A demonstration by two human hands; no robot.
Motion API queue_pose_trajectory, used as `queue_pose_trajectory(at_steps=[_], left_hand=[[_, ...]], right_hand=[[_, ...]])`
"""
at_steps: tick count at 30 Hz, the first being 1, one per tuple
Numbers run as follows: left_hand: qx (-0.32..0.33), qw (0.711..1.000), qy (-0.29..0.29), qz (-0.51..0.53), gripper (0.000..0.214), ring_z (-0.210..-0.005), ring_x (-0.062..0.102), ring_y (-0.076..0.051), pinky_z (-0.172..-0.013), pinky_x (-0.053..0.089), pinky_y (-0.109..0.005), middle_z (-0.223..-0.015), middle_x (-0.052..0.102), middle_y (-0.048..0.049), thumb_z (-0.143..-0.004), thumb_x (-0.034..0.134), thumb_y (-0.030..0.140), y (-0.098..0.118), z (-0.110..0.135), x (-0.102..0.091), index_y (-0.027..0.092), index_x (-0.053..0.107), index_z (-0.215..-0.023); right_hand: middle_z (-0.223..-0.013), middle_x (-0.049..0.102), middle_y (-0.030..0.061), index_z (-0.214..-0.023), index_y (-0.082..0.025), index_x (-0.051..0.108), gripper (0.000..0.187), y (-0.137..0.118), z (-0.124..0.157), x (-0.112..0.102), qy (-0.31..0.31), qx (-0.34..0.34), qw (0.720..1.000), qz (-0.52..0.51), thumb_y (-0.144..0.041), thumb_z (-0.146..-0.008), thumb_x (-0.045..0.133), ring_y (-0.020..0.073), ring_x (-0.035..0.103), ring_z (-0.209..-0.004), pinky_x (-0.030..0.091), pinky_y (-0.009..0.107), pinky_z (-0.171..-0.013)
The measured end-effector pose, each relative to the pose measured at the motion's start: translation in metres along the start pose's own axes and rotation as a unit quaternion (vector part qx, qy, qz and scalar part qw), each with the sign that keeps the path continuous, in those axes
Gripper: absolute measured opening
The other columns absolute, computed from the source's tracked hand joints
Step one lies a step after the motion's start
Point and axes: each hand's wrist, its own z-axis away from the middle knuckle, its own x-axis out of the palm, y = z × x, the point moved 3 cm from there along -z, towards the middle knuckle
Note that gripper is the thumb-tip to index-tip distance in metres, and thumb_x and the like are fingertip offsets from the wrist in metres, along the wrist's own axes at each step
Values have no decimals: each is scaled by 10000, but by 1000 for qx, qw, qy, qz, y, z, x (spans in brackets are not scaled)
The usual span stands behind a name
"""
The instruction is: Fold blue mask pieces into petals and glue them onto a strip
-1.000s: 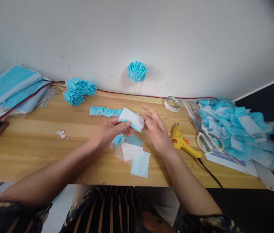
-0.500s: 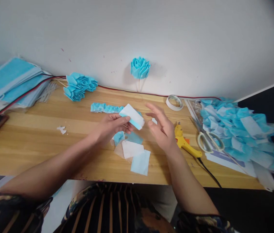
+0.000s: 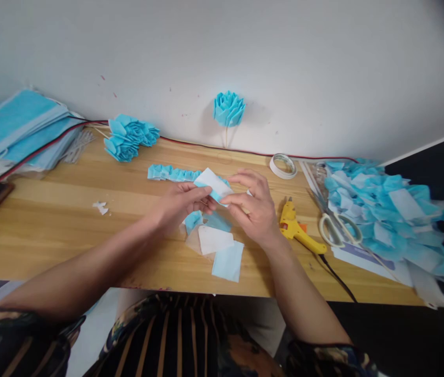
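A small white-and-blue piece of mask fabric (image 3: 214, 183) is held up over the table between my two hands. My left hand (image 3: 186, 204) pinches its left side between thumb and fingers. At its lower right corner, the thumb and index finger of my right hand (image 3: 255, 207) close on the edge, the other fingers curved above. Beneath lie loose fabric pieces, a white one (image 3: 216, 240) and a pale blue one (image 3: 228, 261). Behind the hands runs a row of folded blue pieces (image 3: 173, 173), partly hidden by the held fabric.
A yellow glue gun (image 3: 300, 233), scissors (image 3: 337, 225) and a tape roll (image 3: 283, 166) lie to the right, before a heap of cut blue pieces (image 3: 395, 214). Face masks (image 3: 18, 125) are stacked at left. Blue fabric flowers (image 3: 128, 136) and a stemmed flower (image 3: 229, 109) are near the wall.
My right hand has moved left and taken hold of the fabric's right corner; before, it hovered apart with fingers spread. The left hand keeps its grip almost in place.
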Motion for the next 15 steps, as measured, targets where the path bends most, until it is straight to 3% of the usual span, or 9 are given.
queue_pose_trajectory(at_steps=[6,15], left_hand=[[28,999,30,0,243,-668,700,-184,-735,565,-342,-716,753,-95,-752,807,324,1,0,-2,94,731,-738],[54,998,6,18,246,-898,745,-241,-901,569,-403,-910,790,-108,-820,769,351,-1,-2,-1,115,759,-888]], right_hand=[[-1230,662,32,-928,-294,711,198,-1,-2,1,-14,8,1000,-25,-119,-912,619,263,555,-1245,472,521,-1032],[-1268,661,22,-943,-337,744,160,2,1,6,-49,86,993,-60,-238,-935,618,275,554,-1232,454,548,-1051]])
